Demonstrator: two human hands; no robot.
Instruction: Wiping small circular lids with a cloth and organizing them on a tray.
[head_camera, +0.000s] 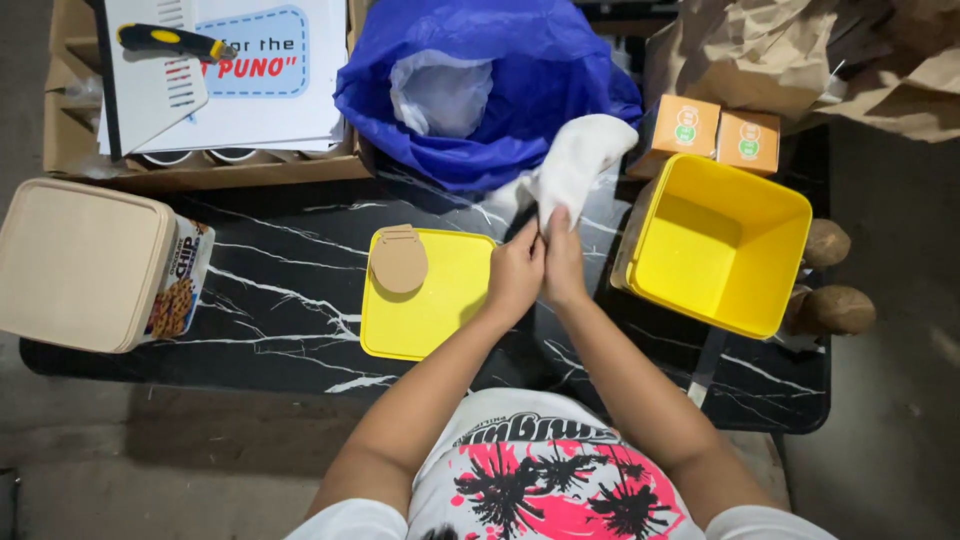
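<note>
A black marble-patterned table (280, 290) is lying under everything, with a blue plastic bag (520, 90) sitting open at its far edge. To the right, a yellow bin (720, 240) is tilting open-side up; nearer the middle a yellow lid (425, 300) is lying flat. Just beside the lid, the left hand (515, 275) and right hand (562, 265) are pressing together, both closing around the lower end of a white cloth (575, 165) rising toward the bag.
</note>
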